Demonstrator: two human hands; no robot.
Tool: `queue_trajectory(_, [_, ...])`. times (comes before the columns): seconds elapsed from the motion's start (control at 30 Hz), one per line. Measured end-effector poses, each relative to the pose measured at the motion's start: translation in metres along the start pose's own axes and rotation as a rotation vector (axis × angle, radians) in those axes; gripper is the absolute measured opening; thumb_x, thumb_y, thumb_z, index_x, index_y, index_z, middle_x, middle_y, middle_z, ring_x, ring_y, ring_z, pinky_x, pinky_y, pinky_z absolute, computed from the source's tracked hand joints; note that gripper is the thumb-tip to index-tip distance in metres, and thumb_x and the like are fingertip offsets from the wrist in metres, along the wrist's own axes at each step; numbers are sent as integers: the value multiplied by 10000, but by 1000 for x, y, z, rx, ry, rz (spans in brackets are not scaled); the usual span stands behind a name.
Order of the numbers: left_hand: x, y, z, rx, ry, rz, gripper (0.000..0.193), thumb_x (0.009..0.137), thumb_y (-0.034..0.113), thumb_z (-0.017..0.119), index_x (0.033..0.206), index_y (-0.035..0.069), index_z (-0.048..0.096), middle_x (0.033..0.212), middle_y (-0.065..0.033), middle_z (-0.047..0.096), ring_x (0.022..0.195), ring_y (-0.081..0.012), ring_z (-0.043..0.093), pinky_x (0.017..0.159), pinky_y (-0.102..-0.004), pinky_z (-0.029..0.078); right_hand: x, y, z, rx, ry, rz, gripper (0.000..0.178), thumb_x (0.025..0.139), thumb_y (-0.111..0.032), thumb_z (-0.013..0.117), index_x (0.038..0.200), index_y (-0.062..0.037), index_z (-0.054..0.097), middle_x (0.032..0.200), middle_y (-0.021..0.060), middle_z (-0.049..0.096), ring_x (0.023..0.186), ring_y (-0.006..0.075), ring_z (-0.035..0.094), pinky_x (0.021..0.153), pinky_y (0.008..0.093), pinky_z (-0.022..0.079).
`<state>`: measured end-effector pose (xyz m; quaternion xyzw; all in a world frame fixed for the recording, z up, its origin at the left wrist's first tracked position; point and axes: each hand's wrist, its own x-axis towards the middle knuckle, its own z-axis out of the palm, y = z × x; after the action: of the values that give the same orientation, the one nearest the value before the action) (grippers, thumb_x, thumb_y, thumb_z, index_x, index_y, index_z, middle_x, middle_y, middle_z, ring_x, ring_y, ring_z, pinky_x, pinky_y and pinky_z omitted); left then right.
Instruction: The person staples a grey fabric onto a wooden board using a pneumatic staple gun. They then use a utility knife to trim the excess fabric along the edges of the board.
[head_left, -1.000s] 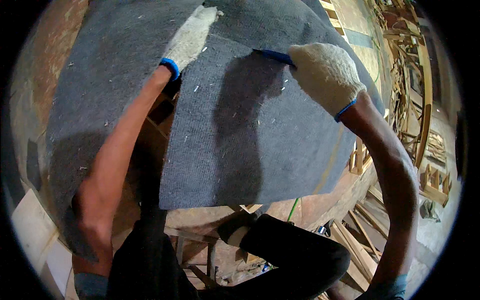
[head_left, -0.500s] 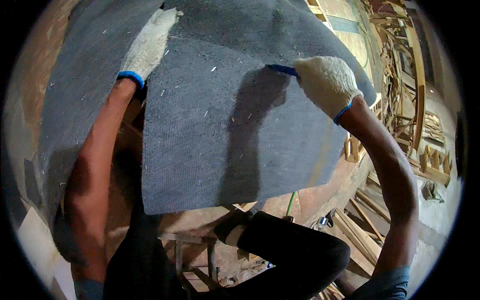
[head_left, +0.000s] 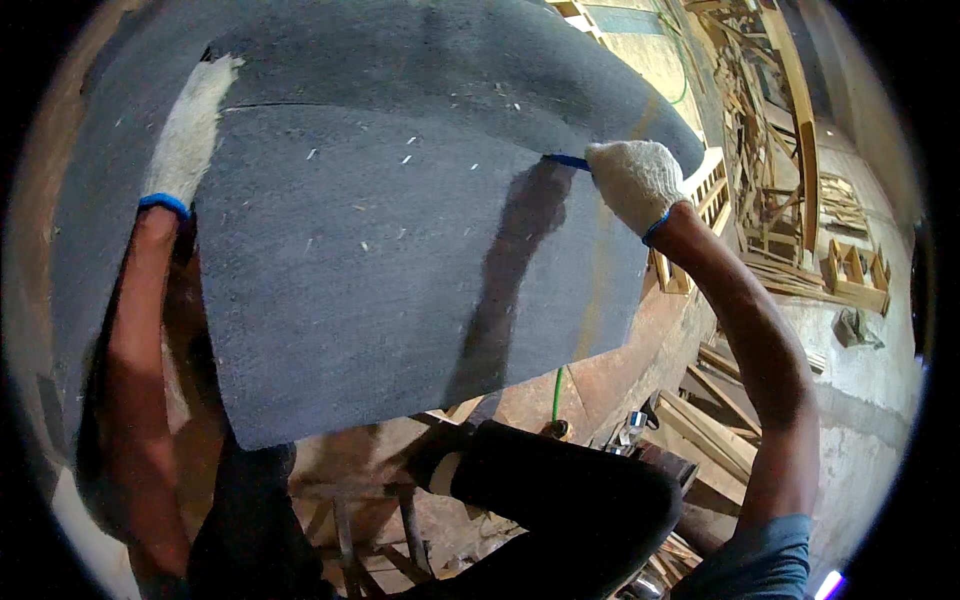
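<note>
A large dark grey sheet [head_left: 380,300] with a woven-looking texture spreads in front of me, flecked with small pale scraps. My right hand [head_left: 635,185], in a white knit glove with a blue cuff, is closed around a slim blue tool [head_left: 568,161]. The tool points left, its tip at a line across the sheet; its exact kind does not show. My left hand [head_left: 192,125], gloved the same way, lies along the left side of the sheet's near part. Its fingers are not distinct enough to show whether they grip the sheet.
Wooden strips [head_left: 705,440] lie on the floor at the right. Farther off are a long beam [head_left: 800,130], heaped offcuts and a small divided wooden box [head_left: 858,275]. A green cord [head_left: 558,395] hangs below the sheet's near edge, near my bent leg [head_left: 580,490].
The sheet and my left hand appear farther left and lower, as the whole view has shifted. My right hand, with the blue tool, sits slightly lower and farther from my left hand.
</note>
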<state>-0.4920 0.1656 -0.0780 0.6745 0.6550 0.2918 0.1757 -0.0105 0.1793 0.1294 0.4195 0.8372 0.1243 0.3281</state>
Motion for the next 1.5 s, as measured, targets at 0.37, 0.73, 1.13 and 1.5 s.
queue_trajectory(0.37, [8,-7,-20,-408,55,-212,479,1077,344,462,1444,54,566,1561,-109,467,1484,-238,367,1226,-342,228,-38,63,104,36,-3,110,82,899,-120,606,878,-69,667,765,161,684,734,374,715,606,475,558])
queue_trajectory(0.73, [11,-55,-28,-584,0,-278,484,1069,289,451,1429,-27,517,1473,-165,522,1386,-260,449,1173,-389,336,-58,97,146,96,102,117,82,902,-157,607,891,-86,647,765,159,668,725,388,691,614,501,534])
queue_trajectory(1.13, [8,-49,-45,-115,23,304,384,1045,142,466,1291,-111,617,1350,-251,611,1281,-356,543,1142,-457,384,-99,158,244,-9,25,242,102,918,-155,583,908,-89,660,812,157,707,771,361,723,626,486,550])
queue_trajectory(1.5, [40,25,-58,-548,207,-828,481,1056,272,478,1422,-36,532,1489,-195,501,1349,-298,485,1170,-442,344,-250,138,356,396,-357,969,316,892,-329,640,965,-43,753,926,245,725,881,387,737,740,499,573])
